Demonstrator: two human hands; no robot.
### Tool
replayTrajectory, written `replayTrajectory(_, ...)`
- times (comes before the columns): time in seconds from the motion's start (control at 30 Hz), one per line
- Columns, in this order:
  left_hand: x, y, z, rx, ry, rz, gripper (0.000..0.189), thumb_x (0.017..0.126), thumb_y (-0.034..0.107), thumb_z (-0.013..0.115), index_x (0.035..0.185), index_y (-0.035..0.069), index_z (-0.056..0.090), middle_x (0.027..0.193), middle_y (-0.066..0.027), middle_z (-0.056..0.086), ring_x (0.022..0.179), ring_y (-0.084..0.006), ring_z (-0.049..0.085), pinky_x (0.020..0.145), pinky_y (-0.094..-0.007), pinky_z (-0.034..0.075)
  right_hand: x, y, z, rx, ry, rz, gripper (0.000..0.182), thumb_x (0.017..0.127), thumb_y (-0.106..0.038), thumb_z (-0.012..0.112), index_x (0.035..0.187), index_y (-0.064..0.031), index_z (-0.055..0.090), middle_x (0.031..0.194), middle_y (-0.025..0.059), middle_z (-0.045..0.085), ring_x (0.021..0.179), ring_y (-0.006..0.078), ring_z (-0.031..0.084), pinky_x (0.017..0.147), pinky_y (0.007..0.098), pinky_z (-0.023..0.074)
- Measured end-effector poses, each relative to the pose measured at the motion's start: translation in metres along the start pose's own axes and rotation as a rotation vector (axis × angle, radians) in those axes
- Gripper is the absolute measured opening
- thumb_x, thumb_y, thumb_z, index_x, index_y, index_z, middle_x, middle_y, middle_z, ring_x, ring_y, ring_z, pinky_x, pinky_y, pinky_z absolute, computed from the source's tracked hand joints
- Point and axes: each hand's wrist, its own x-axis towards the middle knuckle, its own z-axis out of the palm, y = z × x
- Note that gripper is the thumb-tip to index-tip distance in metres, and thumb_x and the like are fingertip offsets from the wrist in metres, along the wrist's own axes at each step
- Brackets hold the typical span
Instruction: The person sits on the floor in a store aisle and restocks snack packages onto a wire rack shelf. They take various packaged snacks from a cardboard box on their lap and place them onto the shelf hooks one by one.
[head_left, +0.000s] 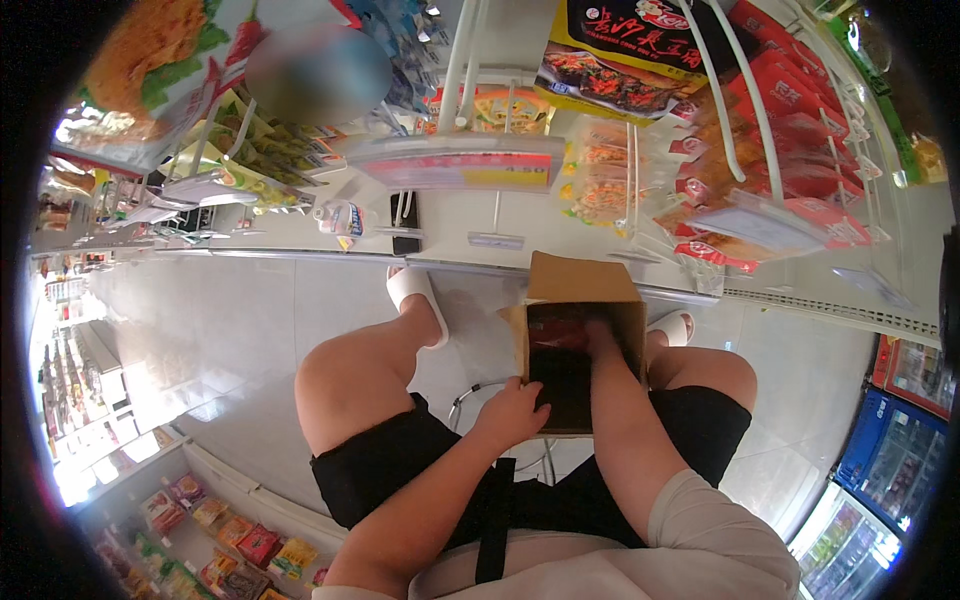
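Observation:
An open-topped cardboard box (585, 279) stands between my knees, its far flap folded up. My left hand (517, 412) grips the box's near left edge, thumb and fingers over the rim. Inside the box is my right hand (600, 334), reaching down along the right wall; deep shadow hides its fingers. Close by it, on the left, lies a shiny reddish plastic package (559, 334), only partly visible. Whether the right hand holds that package cannot be made out. Part of a round metal stool frame (466, 397) shows beneath the box.
Ahead, a white store shelf (450, 225) carries hanging snack packets, including red packets (787, 135) and a black-and-yellow packet (622, 60). Metal hooks (757, 97) jut towards me. A phone (406, 223) and a small bottle (341, 219) rest on the shelf. Drink coolers (889, 457) stand at right.

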Motion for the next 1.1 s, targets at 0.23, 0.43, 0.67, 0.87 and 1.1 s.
replayTrajectory(0.23,0.000,0.008,0.003,0.063,-0.025,-0.021,0.050,0.095,0.040,0.065,0.134,0.009,0.061,0.122,-0.0268,0.060,0.105,-0.0455,0.068,0.087,-0.0527,0.057,-0.017,-0.016,-0.013,0.011,0.099,0.038,0.037,0.103,-0.025,0.058,0.132,-0.0034,0.062,0.112,0.0174,0.068,0.098,0.0341,0.069,0.083,0.0503,0.0592)
replayTrajectory(0.43,0.016,0.000,0.006,-0.035,0.191,-0.045,0.052,0.094,0.040,0.064,0.136,0.009,0.061,0.123,-0.0270,0.064,0.110,-0.0459,0.066,0.095,-0.0540,0.054,-0.148,-0.097,0.023,-0.394,0.232,0.024,0.039,0.101,-0.024,0.062,0.129,0.0033,0.063,0.120,0.0209,0.068,0.103,0.0361,0.068,0.088,0.0488,0.0547)
replayTrajectory(0.67,0.040,-0.017,0.008,-0.398,0.630,0.009,0.049,0.096,0.041,0.061,0.125,0.001,0.065,0.123,-0.0281,0.068,0.111,-0.0457,0.066,0.097,-0.0492,0.052,-0.268,-0.138,0.025,-0.716,0.299,-0.354,0.045,0.093,-0.028,0.073,0.120,0.0063,0.064,0.120,0.0267,0.068,0.113,0.0425,0.065,0.093,0.0457,0.0504)
replayTrajectory(0.87,0.036,-0.034,0.008,-0.852,0.655,0.060,0.048,0.101,0.039,0.058,0.123,-0.003,0.064,0.113,-0.0214,0.072,0.106,-0.0350,0.069,0.095,-0.0425,0.051,-0.326,-0.135,0.009,-0.693,0.296,-0.463,0.035,0.097,-0.030,0.072,0.110,0.0017,0.066,0.107,0.0175,0.070,0.098,0.0277,0.068,0.085,0.0408,0.0527)
replayTrajectory(1.1,-0.005,-0.031,-0.016,-0.856,0.206,-0.096,0.039,0.104,0.043,0.052,0.116,0.007,0.063,0.099,-0.0095,0.069,0.087,-0.0202,0.068,0.077,-0.0409,0.056,-0.411,-0.155,-0.008,-0.149,0.099,-0.456,0.023,0.105,-0.020,0.063,0.119,-0.0020,0.060,0.107,0.0104,0.068,0.096,0.0191,0.068,0.083,0.0357,0.0561)
